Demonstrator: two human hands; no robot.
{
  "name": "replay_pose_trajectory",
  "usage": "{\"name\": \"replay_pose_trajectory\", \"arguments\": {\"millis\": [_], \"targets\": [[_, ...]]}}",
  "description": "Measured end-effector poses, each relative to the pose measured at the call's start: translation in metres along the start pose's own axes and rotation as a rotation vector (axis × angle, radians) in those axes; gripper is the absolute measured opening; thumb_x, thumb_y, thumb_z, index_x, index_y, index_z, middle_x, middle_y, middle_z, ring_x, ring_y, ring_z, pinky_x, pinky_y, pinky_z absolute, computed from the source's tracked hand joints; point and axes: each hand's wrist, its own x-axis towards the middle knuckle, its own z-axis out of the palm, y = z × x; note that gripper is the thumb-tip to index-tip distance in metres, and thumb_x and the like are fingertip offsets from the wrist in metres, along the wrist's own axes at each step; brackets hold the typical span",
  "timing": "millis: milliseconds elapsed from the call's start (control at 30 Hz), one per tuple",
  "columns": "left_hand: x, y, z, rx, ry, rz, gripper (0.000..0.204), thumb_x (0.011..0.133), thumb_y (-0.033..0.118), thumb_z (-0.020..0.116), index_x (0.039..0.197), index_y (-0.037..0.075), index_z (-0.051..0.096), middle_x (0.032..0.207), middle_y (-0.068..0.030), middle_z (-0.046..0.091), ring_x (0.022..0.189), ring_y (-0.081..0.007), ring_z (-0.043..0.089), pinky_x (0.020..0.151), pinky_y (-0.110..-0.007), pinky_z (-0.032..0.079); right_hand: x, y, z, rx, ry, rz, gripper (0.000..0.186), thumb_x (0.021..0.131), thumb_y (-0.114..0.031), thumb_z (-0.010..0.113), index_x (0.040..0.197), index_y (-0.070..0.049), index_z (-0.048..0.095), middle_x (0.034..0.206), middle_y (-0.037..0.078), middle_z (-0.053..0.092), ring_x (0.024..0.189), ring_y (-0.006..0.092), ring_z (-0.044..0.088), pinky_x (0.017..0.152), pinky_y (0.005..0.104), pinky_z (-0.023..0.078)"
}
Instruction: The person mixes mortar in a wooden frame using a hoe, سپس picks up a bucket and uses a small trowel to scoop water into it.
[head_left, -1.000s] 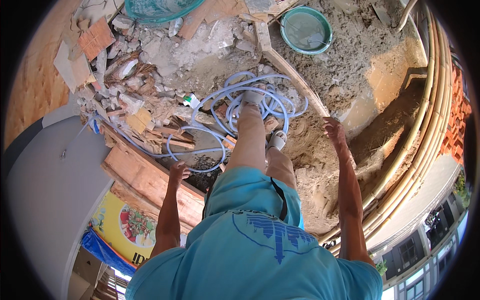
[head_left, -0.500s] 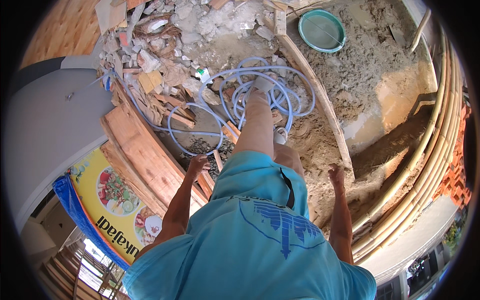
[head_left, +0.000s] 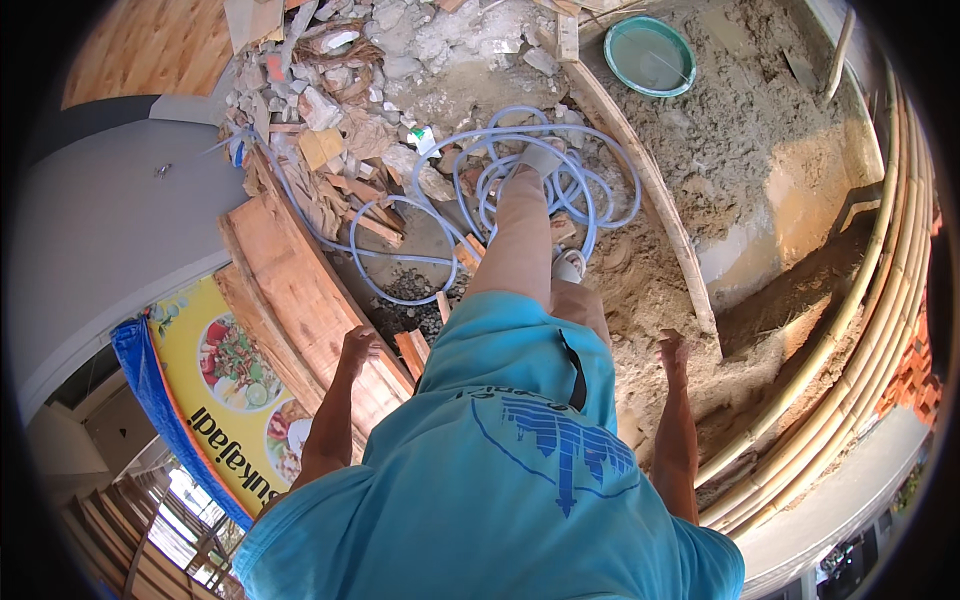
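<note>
Planks [head_left: 288, 290] near left hand [head_left: 360, 347]; board [head_left: 673, 222] near right hand [head_left: 674, 348]

Planks [head_left: 290, 275] at 9 o'clock look like raw, matt wood. Hose [head_left: 592, 220] at 12 is smooth, kinda shiny plastic; tub [head_left: 609, 50] at 1 looks plastic too. Bamboo poles [head_left: 880, 300] at 3: smooth. Rubble [head_left: 405, 68] around 11's super rough.

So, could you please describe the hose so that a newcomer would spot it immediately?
From the turquoise shorts, follow the front leg up to its shoe. The hose lies loosely looped around it. Its pale-blue curves stand apart from wooden planks and grey rubble.
</note>
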Motion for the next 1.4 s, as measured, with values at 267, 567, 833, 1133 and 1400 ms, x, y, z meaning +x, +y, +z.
{"name": "replay_pose_trajectory", "arguments": {"millis": [267, 567, 833, 1133, 1400], "targets": [[-0.015, -0.069, 0.078, -0.087, -0.198, -0.034, 0.035, 0.088, 0.022, 0.056, 0.115, 0.001, 0.052, 0.089, -0.0143, 0.064, 0.073, -0.0239, 0.066, 0.066, -0.036, 0.055, -0.017, -0.009, -0.023, -0.069, -0.152, 0.048, 0.030, 0.076, -0.002, 0.055, 0.105, -0.002, 0.063, 0.081, 0.015, 0.064, 0.058, 0.0200, 0.062, 0.046, 0.0306, 0.050], [-0.050, -0.142, 0.092, -0.203, -0.189, -0.097, 0.040, 0.088, 0.022, 0.055, 0.120, -0.001, 0.049, 0.099, -0.0198, 0.062, 0.090, -0.0300, 0.064, 0.076, -0.041, 0.054, 0.018, -0.093, -0.062, -0.266, -0.058, -0.120, 0.033, 0.075, -0.009, 0.052, 0.105, -0.004, 0.065, 0.074, 0.016, 0.065, 0.055, 0.0213, 0.063, 0.052, 0.0317, 0.050], [-0.031, -0.091, 0.064, -0.261, -0.130, 0.047, 0.047, 0.086, 0.022, 0.059, 0.122, -0.004, 0.046, 0.097, -0.0193, 0.062, 0.080, -0.0256, 0.066, 0.071, -0.034, 0.055, 0.001, -0.082, -0.060, -0.131, -0.103, 0.061, 0.033, 0.074, -0.006, 0.051, 0.105, -0.001, 0.063, 0.069, 0.010, 0.062, 0.052, 0.0173, 0.060, 0.044, 0.0297, 0.047], [0.014, -0.118, -0.023, -0.242, -0.129, -0.015, 0.042, 0.085, 0.024, 0.060, 0.119, 0.001, 0.052, 0.092, -0.0156, 0.063, 0.078, -0.0225, 0.064, 0.070, -0.035, 0.052, 0.055, -0.141, 0.066, -0.084, -0.086, -0.124, 0.031, 0.074, -0.005, 0.057, 0.104, -0.001, 0.063, 0.070, 0.011, 0.062, 0.060, 0.0170, 0.061, 0.050, 0.0309, 0.049], [0.114, -0.122, -0.112, -0.444, -0.100, -0.018, 0.038, 0.084, 0.016, 0.058, 0.117, -0.001, 0.050, 0.091, -0.0170, 0.063, 0.078, -0.0264, 0.066, 0.068, -0.037, 0.056, 0.102, -0.461, 0.241, -0.026, -0.246, -0.578, 0.063, 0.086, -0.037, 0.060, 0.127, 0.007, 0.042, 0.095, 0.013, 0.060, 0.068, 0.0152, 0.056, 0.059, 0.0276, 0.048]]}}
